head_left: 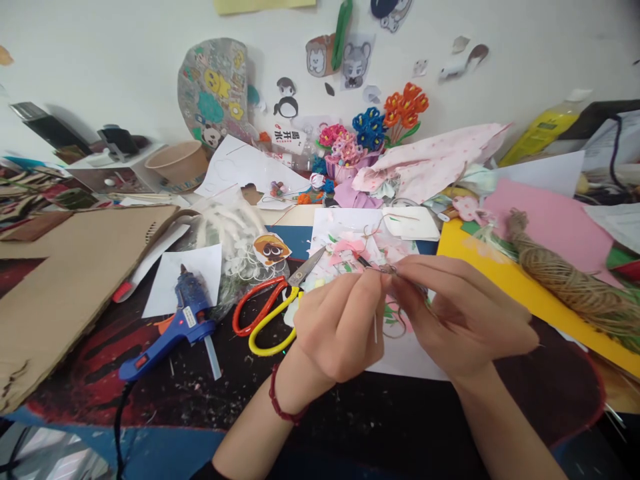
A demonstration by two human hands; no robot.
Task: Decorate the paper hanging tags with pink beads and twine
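Left hand [340, 327]: pinches a small twine knot [387, 269]
Right hand [463, 313]: fingertips grip the same knot
Scissors [270, 307]: beside left hand, mid-surface
Glue gun [175, 330]: near left edge

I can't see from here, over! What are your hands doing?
Left hand and right hand pinching a short bit of twine together. Over white paper with pink bits. Scissors by left hand, glue gun farther left.
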